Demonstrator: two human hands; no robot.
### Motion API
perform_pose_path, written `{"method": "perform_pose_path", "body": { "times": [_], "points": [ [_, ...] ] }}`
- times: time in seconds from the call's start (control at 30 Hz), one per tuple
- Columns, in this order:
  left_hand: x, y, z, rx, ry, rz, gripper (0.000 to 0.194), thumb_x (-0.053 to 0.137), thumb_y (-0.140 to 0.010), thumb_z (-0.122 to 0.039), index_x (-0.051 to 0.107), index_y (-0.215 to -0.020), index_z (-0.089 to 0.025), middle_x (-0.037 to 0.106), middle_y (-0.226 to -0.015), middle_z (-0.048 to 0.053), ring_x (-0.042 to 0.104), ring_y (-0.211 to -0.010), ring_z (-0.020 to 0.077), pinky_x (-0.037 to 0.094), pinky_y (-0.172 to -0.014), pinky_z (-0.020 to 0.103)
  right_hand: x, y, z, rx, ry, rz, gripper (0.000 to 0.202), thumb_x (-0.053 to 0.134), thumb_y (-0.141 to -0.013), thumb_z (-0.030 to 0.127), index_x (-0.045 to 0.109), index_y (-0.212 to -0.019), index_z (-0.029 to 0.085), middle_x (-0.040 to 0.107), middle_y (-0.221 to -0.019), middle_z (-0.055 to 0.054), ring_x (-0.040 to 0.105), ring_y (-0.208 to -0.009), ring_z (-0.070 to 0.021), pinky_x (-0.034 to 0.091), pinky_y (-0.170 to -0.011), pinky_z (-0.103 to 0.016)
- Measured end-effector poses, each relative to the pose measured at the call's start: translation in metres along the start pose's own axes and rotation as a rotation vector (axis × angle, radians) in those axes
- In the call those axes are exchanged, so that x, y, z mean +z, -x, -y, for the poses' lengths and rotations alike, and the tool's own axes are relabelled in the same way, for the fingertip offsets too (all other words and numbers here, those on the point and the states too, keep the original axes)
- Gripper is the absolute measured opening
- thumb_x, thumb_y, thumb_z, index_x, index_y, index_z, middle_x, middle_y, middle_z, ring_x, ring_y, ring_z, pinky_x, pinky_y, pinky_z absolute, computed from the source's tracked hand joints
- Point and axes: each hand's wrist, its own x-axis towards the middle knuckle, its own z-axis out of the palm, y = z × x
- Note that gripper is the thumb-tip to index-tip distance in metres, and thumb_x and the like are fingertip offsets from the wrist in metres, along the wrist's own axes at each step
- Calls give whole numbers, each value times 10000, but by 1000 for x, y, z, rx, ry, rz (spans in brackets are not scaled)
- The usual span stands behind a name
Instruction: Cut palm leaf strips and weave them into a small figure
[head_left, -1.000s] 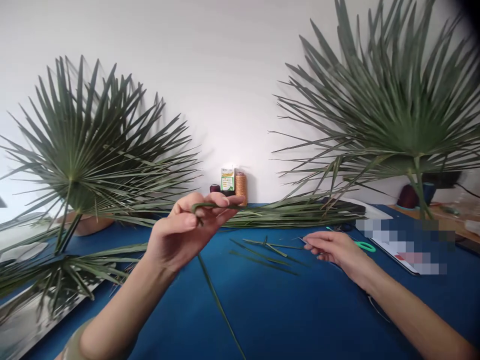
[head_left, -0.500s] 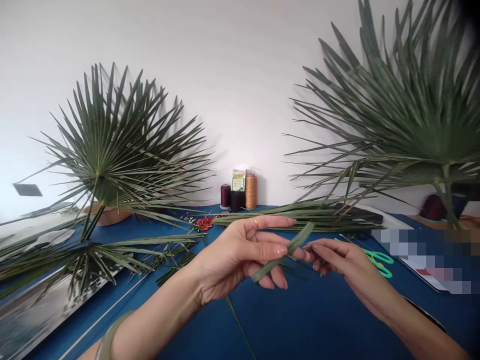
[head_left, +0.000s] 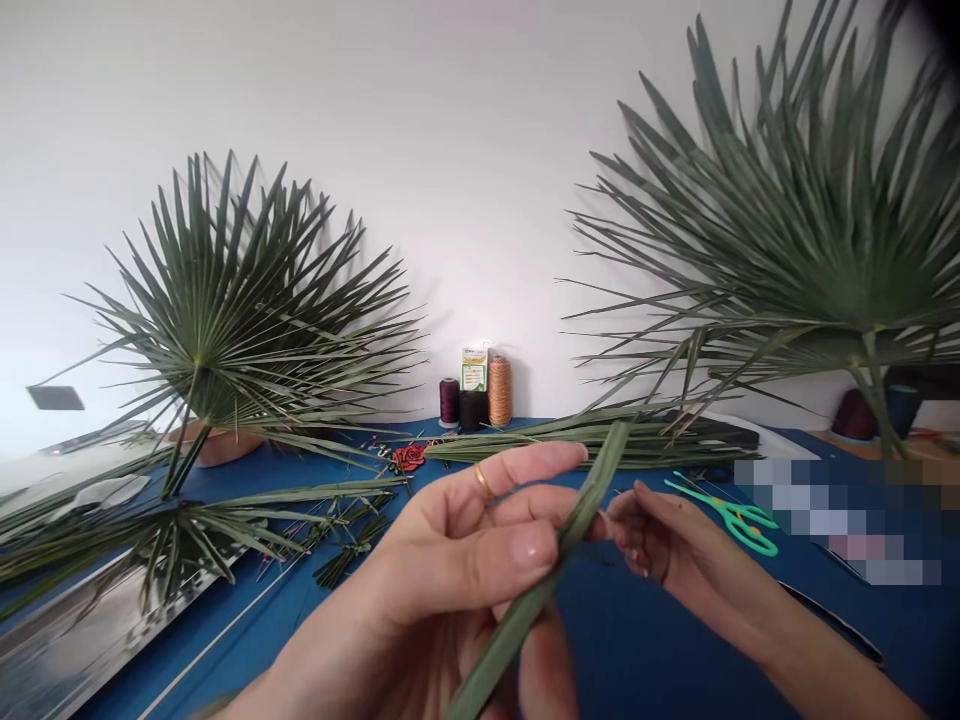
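Blue tabletop (head_left: 645, 660) below, our left hand (head_left: 442, 570) now clamps a leaf strip (head_left: 596, 485); our right hand (head_left: 686, 545) curls just beside, its hold unclear.

Gap between the palm fans (head_left: 225, 310) (spools (head_left: 499, 392) low in it)

Blue table (head_left: 637, 640) with green-handled scissors (head_left: 731, 515)

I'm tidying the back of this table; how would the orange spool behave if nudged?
The orange spool stands upright, tall for its width, so a high nudge might tip it. Its rounded sides suggest it could roll once down. Its wound surface probably grips well.
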Motion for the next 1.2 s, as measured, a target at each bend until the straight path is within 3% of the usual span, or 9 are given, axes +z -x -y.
{"method": "perform_pose_path", "body": {
  "times": [0.1, 0.2, 0.3, 0.47, 0.63, 0.83, 0.97, 1.07, 1.2],
  "points": [
    [-16, -24, 11, -99, -148, -83, 199, 677, -711, -149, 671, -909, -155, 628, -609, -6, 610, -445, 79, 449, -365, 95, 1, -1, -3, -20, 5, 15, 299, 623, -758, 505, 717, -764, 221, 640, -687, -26, 548, -590, -125, 422, -504, -206],
    [-36, -51, 26, -153, -308, -193, 174, 713, -641, -107, 661, -808, -107, 627, -626, 12, 635, -519, 114, 469, -388, 135, 4, 2, 0, -67, 66, 60, 373, 640, -715, 554, 718, -840, 211, 638, -709, -36, 551, -622, -146, 438, -530, -231],
    [-49, -64, 37, -109, -395, -274, 174, 755, -589, -140, 646, -720, -106, 625, -627, 9, 611, -526, 100, 459, -426, 155, 8, 5, 5, -99, 153, 87, 381, 725, -637, 508, 719, -855, 196, 648, -753, -51, 557, -663, -170, 451, -559, -255],
    [-54, -66, 44, -55, -496, -279, 243, 794, -538, -246, 640, -666, -110, 637, -637, 18, 582, -587, 103, 458, -531, 204, 7, 4, 1, -134, 296, -22, 179, 712, -693, 374, 722, -785, 221, 651, -728, -21, 564, -641, -156, 462, -583, -252],
    [-65, -76, 51, -68, -544, -293, 290, 777, -548, -351, 626, -646, -123, 634, -605, 7, 569, -569, 101, 435, -576, 227, 5, 0, -6, -147, 445, -161, 159, 706, -684, 366, 737, -750, 224, 648, -637, -22, 574, -596, -174, 476, -558, -263],
    [-76, -81, 52, -141, -600, -304, 319, 820, -462, -291, 649, -672, -121, 653, -597, 11, 565, -563, 99, 382, -532, 205, 1, -5, -10, -184, 493, -292, 210, 708, -665, 396, 732, -762, 211, 634, -615, -22, 558, -573, -167, 481, -541, -258],
    [-78, -82, 51, -135, -625, -307, 289, 820, -454, -270, 632, -618, -122, 643, -563, -2, 528, -531, 80, 380, -537, 204, -1, -5, -6, -188, 494, -253, 314, 701, -677, 405, 705, -936, 227, 635, -631, -6, 567, -577, -157, 481, -546, -251],
    [-78, -82, 52, -133, -634, -299, 282, 815, -469, -269, 634, -624, -119, 644, -561, -2, 526, -530, 78, 375, -539, 204, 0, -4, -2, -162, 510, -180, 320, 711, -670, 396, 701, -937, 221, 638, -613, -4, 570, -552, -153, 479, -532, -251],
    [-80, -83, 51, -137, -628, -292, 307, 808, -496, -257, 631, -708, -124, 643, -563, -5, 564, -534, 95, 341, -507, 201, 0, -5, -6, -172, 535, -208, 333, 706, -696, 374, 662, -1001, 248, 600, -560, 34, 572, -551, -140, 474, -549, -238]
  ]
}}
